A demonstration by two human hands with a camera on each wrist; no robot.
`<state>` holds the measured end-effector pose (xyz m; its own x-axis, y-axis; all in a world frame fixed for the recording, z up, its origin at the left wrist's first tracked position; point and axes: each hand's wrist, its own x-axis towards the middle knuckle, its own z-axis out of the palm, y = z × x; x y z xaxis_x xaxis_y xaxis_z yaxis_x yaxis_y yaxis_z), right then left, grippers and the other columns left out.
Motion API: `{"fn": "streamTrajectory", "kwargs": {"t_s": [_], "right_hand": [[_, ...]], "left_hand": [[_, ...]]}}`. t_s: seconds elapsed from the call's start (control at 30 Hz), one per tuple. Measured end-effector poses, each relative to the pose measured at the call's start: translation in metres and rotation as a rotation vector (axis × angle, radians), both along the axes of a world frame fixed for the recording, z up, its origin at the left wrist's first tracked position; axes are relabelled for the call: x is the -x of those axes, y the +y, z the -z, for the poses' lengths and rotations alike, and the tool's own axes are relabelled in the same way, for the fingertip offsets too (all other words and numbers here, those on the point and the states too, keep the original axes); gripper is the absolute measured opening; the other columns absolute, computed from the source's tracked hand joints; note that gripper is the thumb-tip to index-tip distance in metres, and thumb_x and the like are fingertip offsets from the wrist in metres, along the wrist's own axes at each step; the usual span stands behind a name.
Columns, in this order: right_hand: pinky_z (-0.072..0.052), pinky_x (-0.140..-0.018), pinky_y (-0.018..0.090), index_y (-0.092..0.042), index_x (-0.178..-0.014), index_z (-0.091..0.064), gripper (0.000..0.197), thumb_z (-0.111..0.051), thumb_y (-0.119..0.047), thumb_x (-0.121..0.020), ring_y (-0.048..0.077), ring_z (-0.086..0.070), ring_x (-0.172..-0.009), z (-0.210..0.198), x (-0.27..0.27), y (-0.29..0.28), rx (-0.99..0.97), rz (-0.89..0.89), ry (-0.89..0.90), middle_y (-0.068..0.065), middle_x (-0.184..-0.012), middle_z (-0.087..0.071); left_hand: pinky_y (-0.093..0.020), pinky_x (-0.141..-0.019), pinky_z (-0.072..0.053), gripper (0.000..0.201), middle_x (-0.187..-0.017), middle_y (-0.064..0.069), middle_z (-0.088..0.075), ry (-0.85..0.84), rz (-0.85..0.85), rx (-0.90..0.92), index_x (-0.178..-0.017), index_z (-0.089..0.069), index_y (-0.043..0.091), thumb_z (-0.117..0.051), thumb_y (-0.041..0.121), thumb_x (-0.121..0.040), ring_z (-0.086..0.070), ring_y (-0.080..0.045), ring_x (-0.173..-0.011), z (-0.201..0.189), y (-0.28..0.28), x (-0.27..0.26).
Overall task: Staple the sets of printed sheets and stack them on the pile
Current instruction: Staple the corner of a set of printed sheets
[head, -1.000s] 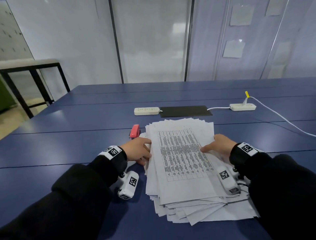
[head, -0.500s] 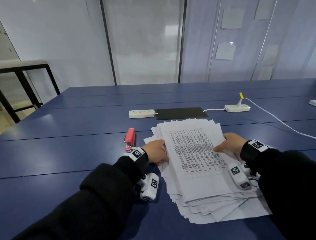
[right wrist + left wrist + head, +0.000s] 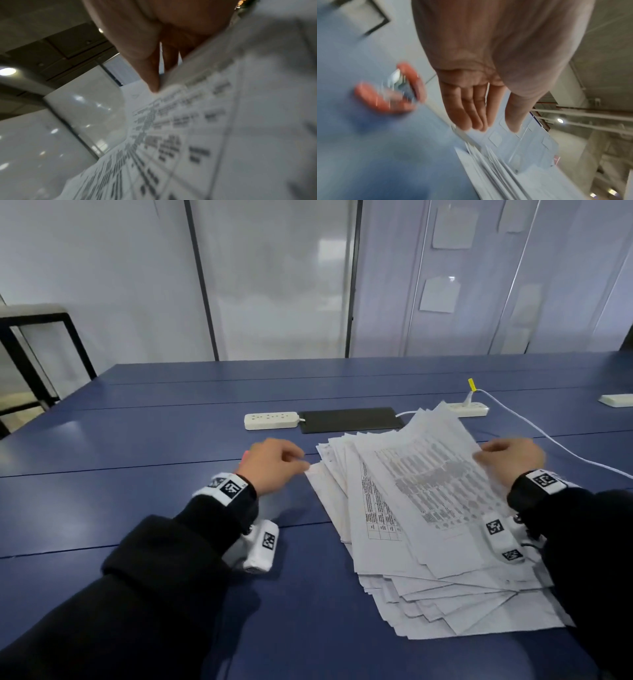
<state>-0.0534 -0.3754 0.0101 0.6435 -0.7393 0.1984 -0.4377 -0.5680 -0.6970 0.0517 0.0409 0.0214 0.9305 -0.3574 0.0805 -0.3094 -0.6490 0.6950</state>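
A loose pile of printed sheets point(image 3: 462, 611) lies fanned out on the blue table point(image 3: 137, 491). My right hand point(image 3: 483, 457) pinches the right edge of the top set of sheets point(image 3: 428, 484) and holds that edge raised off the pile. The right wrist view shows thumb and fingers point(image 3: 154, 81) closed on the printed set point(image 3: 188, 135). My left hand point(image 3: 298, 460) hovers just left of the pile, empty, fingers straight in the left wrist view point(image 3: 494, 128). The red stapler point(image 3: 385, 100) lies on the table beside that hand. From the head view only a red sliver of the stapler point(image 3: 245, 455) shows.
Behind the pile lie a white power strip point(image 3: 270, 421), a black pad point(image 3: 349, 419) and a second power strip point(image 3: 469, 409) with a white cable point(image 3: 548, 440) running off to the right. A black-framed bench point(image 3: 34, 337) stands beyond the table's left end.
My left hand has let go of the pile's left edge and moved left over the stapler. My right hand has lifted the right edge of the top set.
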Motion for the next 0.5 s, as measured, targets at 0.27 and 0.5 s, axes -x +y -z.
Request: {"fn": "streamTrajectory", "kwargs": {"t_s": [0.27, 0.5], "right_hand": [[-0.050, -0.074, 0.022, -0.011, -0.109, -0.072, 0.017, -0.072, -0.009, -0.091, 0.020, -0.065, -0.081, -0.049, -0.024, 0.020, -0.083, -0.270, -0.097, 0.011, -0.107, -0.073], [-0.043, -0.038, 0.019, -0.001, -0.084, -0.069, 0.020, -0.082, -0.015, -0.088, 0.015, -0.060, -0.038, -0.040, -0.037, 0.039, -0.280, -0.393, 0.429, 0.005, -0.055, -0.068]], "left_hand": [[-0.043, -0.099, -0.047, 0.070, -0.144, -0.009, -0.048, -0.063, -0.162, -0.566, -0.146, -0.047, 0.024, -0.069, 0.056, -0.089, -0.056, -0.033, -0.127, 0.000, 0.038, -0.048], [-0.036, -0.081, -0.050, 0.041, -0.123, -0.012, -0.066, -0.045, -0.155, -0.621, -0.133, -0.053, 0.025, -0.059, 0.044, -0.097, -0.064, -0.032, -0.102, 0.016, 0.055, -0.050]]}}
